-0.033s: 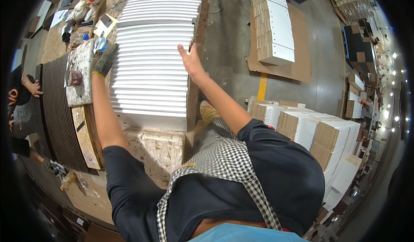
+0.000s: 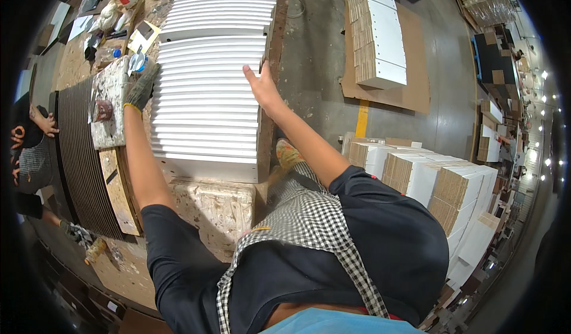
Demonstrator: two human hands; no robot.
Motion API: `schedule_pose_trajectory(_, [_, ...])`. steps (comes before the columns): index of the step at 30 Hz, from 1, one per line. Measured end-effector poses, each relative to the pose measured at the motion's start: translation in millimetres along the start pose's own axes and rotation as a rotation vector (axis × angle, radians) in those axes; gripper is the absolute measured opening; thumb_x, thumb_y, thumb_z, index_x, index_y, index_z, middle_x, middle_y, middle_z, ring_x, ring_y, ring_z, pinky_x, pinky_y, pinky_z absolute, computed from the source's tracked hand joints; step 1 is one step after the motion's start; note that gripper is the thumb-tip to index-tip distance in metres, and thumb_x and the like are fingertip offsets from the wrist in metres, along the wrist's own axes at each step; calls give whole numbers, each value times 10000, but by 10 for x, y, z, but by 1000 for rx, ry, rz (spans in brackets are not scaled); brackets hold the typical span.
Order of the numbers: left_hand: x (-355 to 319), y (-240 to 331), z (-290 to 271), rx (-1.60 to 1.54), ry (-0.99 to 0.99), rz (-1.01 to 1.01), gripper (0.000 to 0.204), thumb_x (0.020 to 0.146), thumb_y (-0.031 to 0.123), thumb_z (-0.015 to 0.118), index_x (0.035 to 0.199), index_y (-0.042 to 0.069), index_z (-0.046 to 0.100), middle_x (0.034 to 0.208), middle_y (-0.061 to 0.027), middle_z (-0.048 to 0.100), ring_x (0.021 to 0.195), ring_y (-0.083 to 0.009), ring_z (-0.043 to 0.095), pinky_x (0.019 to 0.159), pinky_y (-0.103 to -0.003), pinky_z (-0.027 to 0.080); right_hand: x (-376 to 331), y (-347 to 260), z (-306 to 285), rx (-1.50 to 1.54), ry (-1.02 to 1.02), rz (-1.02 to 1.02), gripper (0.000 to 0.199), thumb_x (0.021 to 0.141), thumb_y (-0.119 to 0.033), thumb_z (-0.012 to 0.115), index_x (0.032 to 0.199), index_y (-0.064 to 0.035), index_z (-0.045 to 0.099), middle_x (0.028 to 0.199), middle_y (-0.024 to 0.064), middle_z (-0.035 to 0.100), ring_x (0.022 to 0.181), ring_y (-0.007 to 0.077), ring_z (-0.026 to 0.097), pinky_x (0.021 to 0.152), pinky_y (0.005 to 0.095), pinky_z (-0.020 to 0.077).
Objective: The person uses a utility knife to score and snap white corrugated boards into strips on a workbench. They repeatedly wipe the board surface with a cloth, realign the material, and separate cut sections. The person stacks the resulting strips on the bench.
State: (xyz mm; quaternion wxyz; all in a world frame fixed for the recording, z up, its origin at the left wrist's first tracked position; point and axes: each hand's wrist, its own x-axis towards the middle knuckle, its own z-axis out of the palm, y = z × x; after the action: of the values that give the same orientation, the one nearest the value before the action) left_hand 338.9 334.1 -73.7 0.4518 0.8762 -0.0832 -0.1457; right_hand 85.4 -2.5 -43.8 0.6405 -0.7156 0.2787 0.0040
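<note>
Long white panels (image 2: pixel 205 105) stand on edge, packed side by side in a row along the bench. At the row's left side is my left hand (image 2: pixel 141 88) in a dark grey knitted glove, its fingers stretched along the panel ends. My bare right hand (image 2: pixel 264 88) rests at the right side, thumb over the top edges and apart from the other fingers, which partly hide behind the panel ends. A second row of white panels (image 2: pixel 223 4) continues beyond. Just left of my glove lies a paint-smeared white block (image 2: pixel 110 129) with a small reddish-brown cup (image 2: pixel 103 110) on it.
Dark brown panels (image 2: pixel 86 161) are lined up at left, where another person's hand (image 2: pixel 46 121) touches them. A paint-stained block (image 2: pixel 214 215) sits before me. White-faced board stacks (image 2: pixel 380 39) lie on cardboard (image 2: pixel 416 78) at right; more stacks (image 2: pixel 449 185) stand nearer. Bottles and cups clutter the far left.
My left gloved hand has shifted very slightly toward me along the panel ends. My right hand and the panels look the same.
</note>
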Motion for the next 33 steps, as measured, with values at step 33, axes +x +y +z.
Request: schedule_pose_trajectory(33, [1256,565,239,-87,-248,-310,500,1095,393,502,1464,64,578,1431,-38,598,1275,-148,536,1107,-290,408,1362,-54,-391,-43,165,-154,1130,951,-795,468,1530,165,325,1530,385,429,1462,469,416,1205,456,338])
